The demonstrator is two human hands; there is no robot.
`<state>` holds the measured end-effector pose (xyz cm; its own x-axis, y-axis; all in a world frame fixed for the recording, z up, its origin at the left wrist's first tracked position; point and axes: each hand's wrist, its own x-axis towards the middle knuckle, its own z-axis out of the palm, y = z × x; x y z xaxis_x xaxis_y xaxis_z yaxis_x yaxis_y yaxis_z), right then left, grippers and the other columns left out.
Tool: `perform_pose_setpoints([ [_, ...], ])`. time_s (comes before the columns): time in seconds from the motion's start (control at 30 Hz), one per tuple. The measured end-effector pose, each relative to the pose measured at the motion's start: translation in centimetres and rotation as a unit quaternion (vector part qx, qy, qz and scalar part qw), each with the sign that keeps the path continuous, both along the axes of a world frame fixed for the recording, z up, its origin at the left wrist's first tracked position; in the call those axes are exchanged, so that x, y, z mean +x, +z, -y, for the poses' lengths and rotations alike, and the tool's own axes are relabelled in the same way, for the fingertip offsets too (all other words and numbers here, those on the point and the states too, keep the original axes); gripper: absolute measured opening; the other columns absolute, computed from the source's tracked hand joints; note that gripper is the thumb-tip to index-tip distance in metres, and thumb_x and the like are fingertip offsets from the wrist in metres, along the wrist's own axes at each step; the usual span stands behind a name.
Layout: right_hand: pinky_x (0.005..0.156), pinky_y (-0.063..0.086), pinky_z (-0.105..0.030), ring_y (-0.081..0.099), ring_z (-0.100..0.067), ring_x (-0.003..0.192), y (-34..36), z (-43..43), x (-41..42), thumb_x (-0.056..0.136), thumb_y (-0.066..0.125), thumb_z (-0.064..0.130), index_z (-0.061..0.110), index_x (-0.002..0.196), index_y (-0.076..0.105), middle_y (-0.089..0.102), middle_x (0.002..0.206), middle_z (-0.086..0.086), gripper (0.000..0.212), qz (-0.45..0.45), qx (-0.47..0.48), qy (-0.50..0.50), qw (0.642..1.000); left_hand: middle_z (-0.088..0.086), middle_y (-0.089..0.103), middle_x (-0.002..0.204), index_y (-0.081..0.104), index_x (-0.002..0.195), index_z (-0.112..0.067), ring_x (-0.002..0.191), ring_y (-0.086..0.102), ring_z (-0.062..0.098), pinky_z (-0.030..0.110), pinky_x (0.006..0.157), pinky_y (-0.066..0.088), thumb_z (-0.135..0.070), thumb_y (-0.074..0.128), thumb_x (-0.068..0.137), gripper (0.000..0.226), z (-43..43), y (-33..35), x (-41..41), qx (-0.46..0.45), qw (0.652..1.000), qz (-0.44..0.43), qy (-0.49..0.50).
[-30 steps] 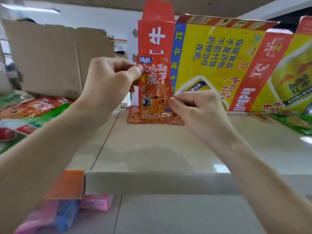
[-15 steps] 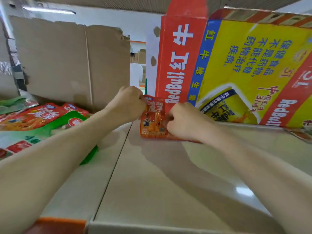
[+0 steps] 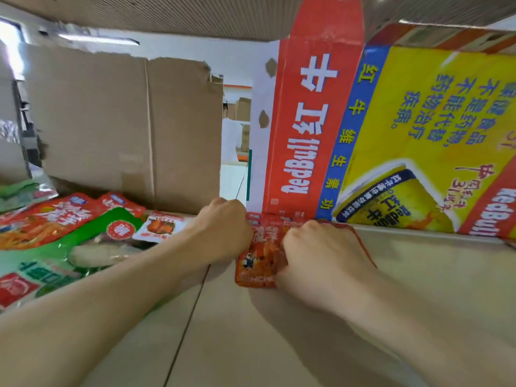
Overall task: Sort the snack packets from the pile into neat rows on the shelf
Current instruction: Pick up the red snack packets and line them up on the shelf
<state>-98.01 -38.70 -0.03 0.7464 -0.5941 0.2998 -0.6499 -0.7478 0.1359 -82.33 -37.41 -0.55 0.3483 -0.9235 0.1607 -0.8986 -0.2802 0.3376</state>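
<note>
Pile of snack packets (image 3: 55, 263): heaped on the left part of the shelf, in front of the brown box; orange-red noodle packet (image 3: 42, 224) at the far left, large green packet (image 3: 95, 222) beside it, small white packet (image 3: 162, 226) with a chicken picture at the pile's right edge

Brown cardboard box (image 3: 125, 121): upright at the back left, top edge torn, just behind the pile

Left hand (image 3: 226, 233): reaches in from the lower left, well past the pile; fingers curled, pinching the upper left edge of the red packet; fingertips hidden behind the knuckles

Red snack packet (image 3: 258, 261): down on the shelf between the two hands, near the back, top edge at the foot of the Red Bull carton; flat or slightly tilted, cannot tell; right half covered by the right hand

Right hand (image 3: 321, 255): comes in from the lower right; fingers curled down over the packet's right side, gripping it; a strip of red wrapper shows past its far side, same packet or another, cannot tell

Red Bull carton (image 3: 315, 121): stands at the back right, red, blue and yellow, print turned sideways

Shelf (image 3: 279, 344): pale beige board with a seam left of centre
</note>
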Motion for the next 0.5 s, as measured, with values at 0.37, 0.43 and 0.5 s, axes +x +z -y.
perform_pose_setpoints([
  [0.37, 0.067, 0.030, -0.033, 0.044, -0.026, 0.074, -0.11, -0.03, -0.09, 0.089, 0.048, 0.041, 0.020, 0.068, 0.033, 0.044, 0.074, 0.001, 0.033, -0.005, 0.014, -0.012, 1.000, -0.003, 0.055, 0.092, 0.053, 0.092, -0.016, 0.086, 0.057, 0.015, 0.023, 0.067, 0.047, -0.022, 0.041, 0.103, 0.017, -0.21, -0.19, -0.10, 0.004, 0.999, -0.013, -0.030],
  [0.43, 0.067, 0.029, -0.033, 0.040, -0.024, 0.073, -0.08, -0.05, -0.23, 0.088, 0.049, 0.039, 0.020, 0.071, 0.035, 0.033, 0.070, 0.004, 0.029, -0.006, 0.012, -0.013, 1.000, 0.000, 0.057, 0.098, 0.052, 0.091, -0.016, 0.092, 0.057, 0.016, 0.026, 0.073, 0.048, -0.019, 0.040, 0.102, 0.017, -0.19, -0.12, -0.16, 0.003, 0.999, 0.000, -0.035],
  [0.5, 0.067, 0.030, -0.033, 0.040, -0.024, 0.073, -0.04, -0.06, -0.32, 0.088, 0.049, 0.036, 0.020, 0.071, 0.034, 0.031, 0.070, 0.004, 0.028, -0.006, 0.014, -0.015, 1.000, 0.003, 0.059, 0.105, 0.051, 0.092, -0.015, 0.095, 0.056, 0.017, 0.026, 0.076, 0.047, -0.021, 0.041, 0.103, 0.016, -0.15, -0.08, -0.15, 0.004, 0.999, 0.007, -0.036],
])
